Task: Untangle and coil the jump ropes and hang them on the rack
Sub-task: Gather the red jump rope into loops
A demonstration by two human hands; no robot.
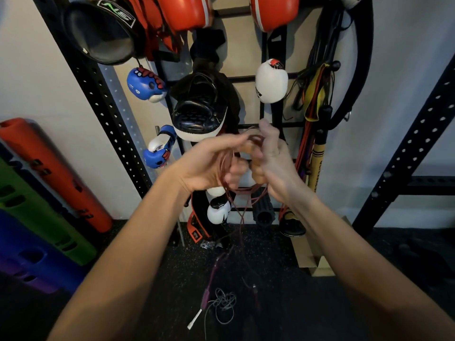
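Observation:
A thin dark red jump rope (242, 219) is gathered in loops between both hands at chest height in front of the wall rack (248, 78). My left hand (209, 166) is closed around the loops from the left. My right hand (273, 158) pinches the same rope from the right, thumb up. Strands hang down from the hands toward the floor. A second, grey jump rope (224, 305) lies tangled on the black floor below, with a purple and white handle (200, 307) beside it.
The rack holds boxing gloves (270, 81), red pads (187, 11), a black pad (199, 107) and resistance bands (317, 94). Black perforated uprights (103, 94) flank it. Coloured foam blocks (41, 193) lean at the left. A cardboard box (312, 257) sits on the floor.

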